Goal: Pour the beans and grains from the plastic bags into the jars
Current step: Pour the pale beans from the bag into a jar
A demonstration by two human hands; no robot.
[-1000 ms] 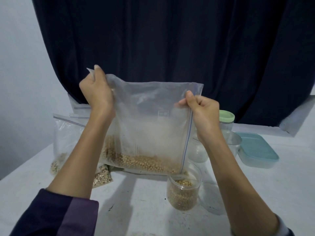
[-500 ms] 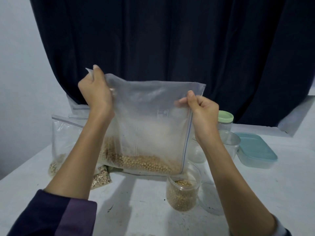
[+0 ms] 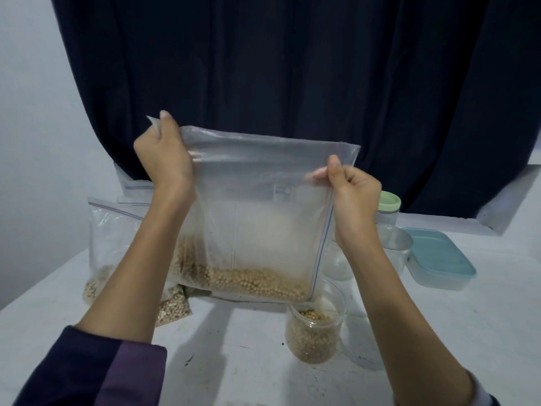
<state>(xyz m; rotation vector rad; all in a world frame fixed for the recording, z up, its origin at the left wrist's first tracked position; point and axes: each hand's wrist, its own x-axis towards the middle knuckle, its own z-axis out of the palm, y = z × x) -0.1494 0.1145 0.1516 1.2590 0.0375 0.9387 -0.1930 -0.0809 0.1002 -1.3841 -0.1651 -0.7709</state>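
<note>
Both hands, left hand (image 3: 164,159) and right hand (image 3: 351,194), pinch the zip bag (image 3: 263,224) sideways, its lower mouth corner directly above the open jar (image 3: 314,332).

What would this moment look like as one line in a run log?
step: pouring beans | left hand: grips bag corner | right hand: pinches zip edge | bag: raised, low corner over jar | jar: part full

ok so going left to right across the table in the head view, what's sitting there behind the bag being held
bag of grains → small grain bag → open jar of beans → clear jar → teal-lidded container
</note>
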